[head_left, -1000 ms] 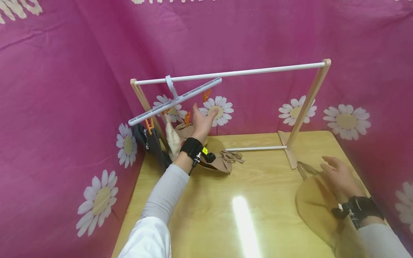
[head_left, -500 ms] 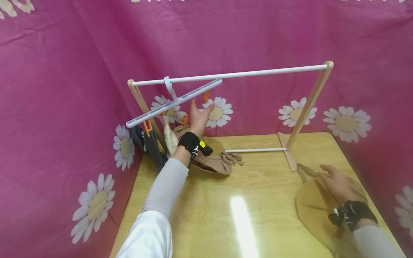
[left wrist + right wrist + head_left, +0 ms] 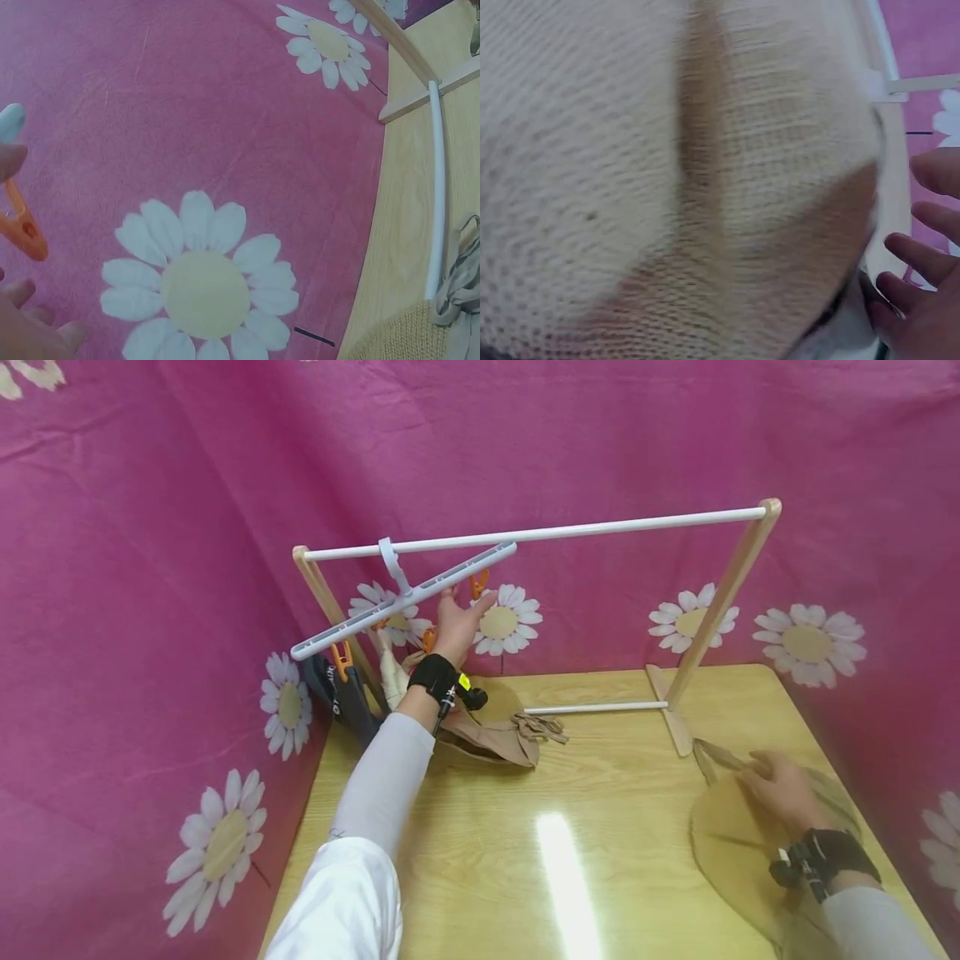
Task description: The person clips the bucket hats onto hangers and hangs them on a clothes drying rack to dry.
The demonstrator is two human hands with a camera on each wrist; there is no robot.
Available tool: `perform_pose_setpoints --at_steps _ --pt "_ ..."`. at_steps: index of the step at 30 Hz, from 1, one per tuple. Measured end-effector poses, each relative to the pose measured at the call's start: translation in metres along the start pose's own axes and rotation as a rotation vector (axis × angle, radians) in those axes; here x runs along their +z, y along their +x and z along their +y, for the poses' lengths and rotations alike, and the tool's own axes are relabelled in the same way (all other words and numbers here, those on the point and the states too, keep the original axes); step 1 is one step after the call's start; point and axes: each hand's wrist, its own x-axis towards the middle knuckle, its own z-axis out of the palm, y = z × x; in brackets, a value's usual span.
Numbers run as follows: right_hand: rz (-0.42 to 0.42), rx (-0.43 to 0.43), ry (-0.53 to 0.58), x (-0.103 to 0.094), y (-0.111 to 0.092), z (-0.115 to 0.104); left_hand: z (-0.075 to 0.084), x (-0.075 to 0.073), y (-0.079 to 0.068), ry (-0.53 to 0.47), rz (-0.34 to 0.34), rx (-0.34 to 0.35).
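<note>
A pale grey clip hanger point(image 3: 405, 600) hooks over the white rail point(image 3: 577, 530), with orange clips point(image 3: 342, 662) along its bar. My left hand point(image 3: 456, 625) is under the hanger's right half, thumb spread out to the right and a fingertip close to the bar. In the left wrist view an orange clip point(image 3: 26, 232) hangs between its fingers point(image 3: 19, 292), and I see nothing pinched. At the right, my right hand point(image 3: 783, 789) lies over a tan woven piece with straps point(image 3: 723, 839), like a floppy hat. Loosely bent fingers point(image 3: 922, 259) show beside its weave point(image 3: 780, 142).
The rail stands on wooden legs point(image 3: 720, 610) with a low white bar point(image 3: 600, 707). At the left rear sit a dark item with white lettering point(image 3: 348, 702), a cream cloth item point(image 3: 392, 677) and a brown cloth item with ties point(image 3: 495, 743). Pink floral cloth walls point(image 3: 570, 460) surround the table.
My left hand has shifted slightly left and up toward the hanger bar. The right hand has stayed over the woven piece with only a slight shift. The view has shifted a little.
</note>
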Motion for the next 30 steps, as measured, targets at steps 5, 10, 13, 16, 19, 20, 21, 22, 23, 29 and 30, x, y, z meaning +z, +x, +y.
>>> perform_pose_setpoints --at_steps 5,10,13,16,19,20,21,22,23,29,30 --pt "0.052 -0.091 -0.166 0.003 -0.003 0.01 0.003 0.014 0.002 -0.05 -0.064 0.012" --pt "0.086 -0.127 -0.173 0.007 0.004 0.011 0.005 0.019 0.003 -0.072 -0.065 0.044" --pt "0.094 -0.122 -0.147 0.008 0.008 0.008 0.009 0.022 0.007 -0.082 -0.067 0.08" --pt "0.09 -0.1 -0.106 0.012 0.007 0.002 0.012 0.024 0.008 -0.089 -0.063 0.102" --pt "0.102 -0.085 -0.064 0.02 0.004 -0.008 0.012 0.026 0.008 -0.079 -0.049 0.094" --pt "0.105 -0.084 -0.051 0.023 0.003 -0.012 0.012 0.026 0.008 -0.079 -0.05 0.093" --pt "0.113 -0.09 -0.042 0.026 0.004 -0.016 0.011 0.027 0.009 -0.083 -0.049 0.095" --pt "0.121 -0.091 -0.041 0.029 0.005 -0.021 0.011 0.028 0.01 -0.082 -0.051 0.1" --pt "0.131 -0.106 -0.031 0.032 0.007 -0.026 0.011 0.029 0.01 -0.081 -0.052 0.103" --pt "0.075 -0.127 0.086 0.058 0.023 -0.063 0.012 0.033 0.01 -0.003 -0.034 0.148" --pt "0.056 -0.107 0.122 0.063 0.025 -0.072 0.012 0.033 0.009 0.024 -0.022 0.156"
